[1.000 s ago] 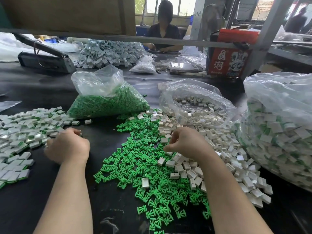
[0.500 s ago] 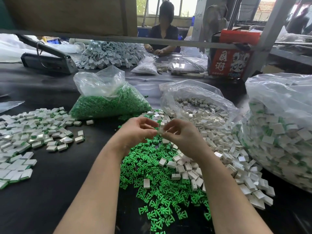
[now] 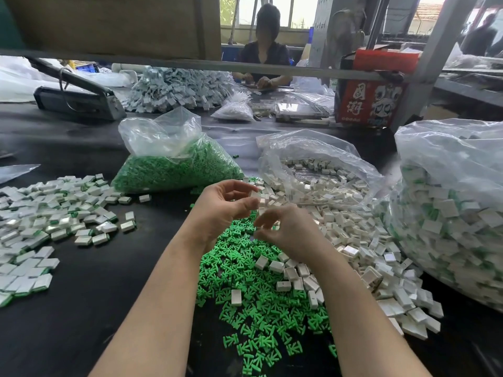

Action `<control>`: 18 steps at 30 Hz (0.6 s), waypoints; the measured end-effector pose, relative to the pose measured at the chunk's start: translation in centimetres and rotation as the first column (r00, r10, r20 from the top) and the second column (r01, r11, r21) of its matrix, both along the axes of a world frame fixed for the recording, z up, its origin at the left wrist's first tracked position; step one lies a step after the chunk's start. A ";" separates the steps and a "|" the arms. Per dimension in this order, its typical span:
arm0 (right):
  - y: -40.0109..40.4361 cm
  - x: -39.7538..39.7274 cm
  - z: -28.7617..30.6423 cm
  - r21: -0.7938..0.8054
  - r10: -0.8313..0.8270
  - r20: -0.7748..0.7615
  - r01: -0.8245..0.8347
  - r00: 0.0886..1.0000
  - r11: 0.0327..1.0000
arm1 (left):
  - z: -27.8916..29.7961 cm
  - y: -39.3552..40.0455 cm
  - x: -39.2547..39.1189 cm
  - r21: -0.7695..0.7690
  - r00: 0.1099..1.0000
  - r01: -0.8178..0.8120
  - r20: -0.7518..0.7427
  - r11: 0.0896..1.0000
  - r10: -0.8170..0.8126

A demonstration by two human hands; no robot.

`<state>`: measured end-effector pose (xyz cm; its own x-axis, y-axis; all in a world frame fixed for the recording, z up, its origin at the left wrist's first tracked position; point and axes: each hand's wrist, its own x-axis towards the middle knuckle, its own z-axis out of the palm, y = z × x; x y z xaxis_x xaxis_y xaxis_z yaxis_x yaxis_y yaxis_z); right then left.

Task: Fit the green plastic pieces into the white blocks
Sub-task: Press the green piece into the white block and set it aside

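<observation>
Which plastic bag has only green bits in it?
The left bag, behind the left hand. The middle bag holds only white blocks; the right bag holds white mixed with green.

Green pieces (image 3: 253,300), frame centre: moulded plastic, smooth, slight sheen; white blocks (image 3: 351,240), right of centre: plastic, smooth, semi-gloss; finished blocks (image 3: 40,224), left: glossy faces catching glare; bags (image 3: 163,134), upper middle and right: thin clear plastic film, crinkled, shiny; table (image 3: 68,322): black, matt, smooth; frame rail (image 3: 163,62), top: grey metal, dull; red box (image 3: 370,102), upper right: printed cardboard.
</observation>
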<state>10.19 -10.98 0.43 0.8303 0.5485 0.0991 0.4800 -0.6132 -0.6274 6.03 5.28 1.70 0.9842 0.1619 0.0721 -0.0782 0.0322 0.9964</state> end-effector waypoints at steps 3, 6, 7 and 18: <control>1.1 -0.6 -0.4 -0.283 0.066 0.095 -0.037 0.993 0.958 | 0.1 -0.1 0.1 -0.057 1.000 -0.009 0.011 0.998 0.010; 1.7 -0.7 -0.5 -0.349 0.089 0.202 -0.013 0.975 0.937 | 0.2 -0.1 0.1 -0.044 0.999 -0.034 0.033 0.998 0.036; 1.7 -0.7 -0.6 -0.341 0.085 0.214 -0.008 0.973 0.940 | 0.2 -0.1 0.1 -0.017 0.998 -0.045 0.040 0.999 0.045; 2.0 -0.8 -1.1 -0.334 0.100 0.149 -0.046 0.984 0.942 | -0.3 0.7 0.2 0.026 0.976 -0.204 0.082 0.979 0.202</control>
<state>9.40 -8.99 -0.67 0.7746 0.6316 0.0326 0.6090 -0.7309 -0.3082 6.24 5.96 1.41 0.9221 0.3538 0.1566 -0.1575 -0.0266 0.9872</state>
